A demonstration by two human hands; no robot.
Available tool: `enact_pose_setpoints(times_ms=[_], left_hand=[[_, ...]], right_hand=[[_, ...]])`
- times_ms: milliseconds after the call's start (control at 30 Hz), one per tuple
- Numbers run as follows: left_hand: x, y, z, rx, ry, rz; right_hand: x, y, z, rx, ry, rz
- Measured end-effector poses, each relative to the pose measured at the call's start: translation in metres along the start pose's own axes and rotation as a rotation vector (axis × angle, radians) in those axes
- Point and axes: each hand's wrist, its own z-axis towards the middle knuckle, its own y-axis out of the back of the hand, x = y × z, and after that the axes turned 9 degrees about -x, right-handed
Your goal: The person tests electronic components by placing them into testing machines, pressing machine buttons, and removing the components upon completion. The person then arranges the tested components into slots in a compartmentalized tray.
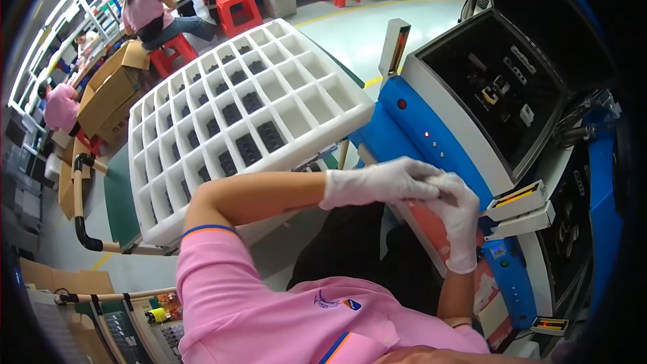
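My left hand [381,183], in a white glove, reaches across from the left, and its fingers meet my right hand [458,212], also white-gloved. The two hands press together in front of the blue machine [438,128]. Fingers of both are bent and closed; anything between them is hidden. Left of them, beyond my left forearm, lies a tilted white foam tray [360,111] divided into many compartments. Dark blocky parts [271,136] sit in several compartments, while others at its right side hold none.
A dark glass screen [492,87] with reflections tops the machine, and light-barrier posts [394,47] stand at its edges. Red stools [238,10], cardboard boxes [111,87] and seated people [148,3] are farther back. A pipe-framed rack [84,209] stands at left.
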Motion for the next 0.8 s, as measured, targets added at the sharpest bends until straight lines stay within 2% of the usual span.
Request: enact_pose_setpoints(times_ms=[100, 167, 233, 267, 333, 367, 400, 433, 500, 533, 633, 800], left_hand=[[-0.018, 0.049, -0.023, -0.182, 0.103, 0.031], [-0.021, 0.090, -0.033, -0.318, 0.006, 0.148], [-0.015, 0.139, -0.038, -0.604, -0.178, 0.119], [-0.010, 0.170, -0.044, -0.676, -0.272, 0.191], [0.000, 0.239, -0.058, -0.789, -0.296, 0.088], [0.003, 0.266, -0.064, -0.827, -0.223, -0.083], [0.006, 0.278, -0.071, -0.823, -0.222, -0.074], [0.011, 0.290, -0.078, -0.881, -0.223, -0.154], [0.017, 0.303, -0.086, -0.998, -0.222, -0.321], [0.019, 0.308, -0.088, -0.999, -0.220, -0.319], [0.019, 0.311, -0.088, -0.896, -0.169, -0.350], [0.010, 0.305, -0.090, -0.930, -0.100, -0.361]], right_hand=[[-0.004, -0.038, 0.042, 0.040, 0.028, 0.153], [-0.007, -0.057, 0.070, 0.038, 0.013, 0.170], [-0.012, -0.077, 0.098, 0.036, -0.001, 0.190], [-0.014, -0.089, 0.110, 0.096, -0.057, 0.203], [-0.017, -0.115, 0.132, 0.150, -0.115, 0.220], [-0.017, -0.131, 0.141, 0.164, 0.003, 0.119], [-0.017, -0.146, 0.152, 0.176, 0.122, 0.016], [-0.017, -0.162, 0.162, 0.169, 0.121, 0.020], [-0.019, -0.192, 0.182, 0.207, 0.275, -0.041], [-0.021, -0.208, 0.191, 0.207, 0.273, -0.039], [-0.028, -0.253, 0.210, 0.294, 0.523, -0.203], [-0.033, -0.297, 0.219, 0.319, 0.669, -0.472]])
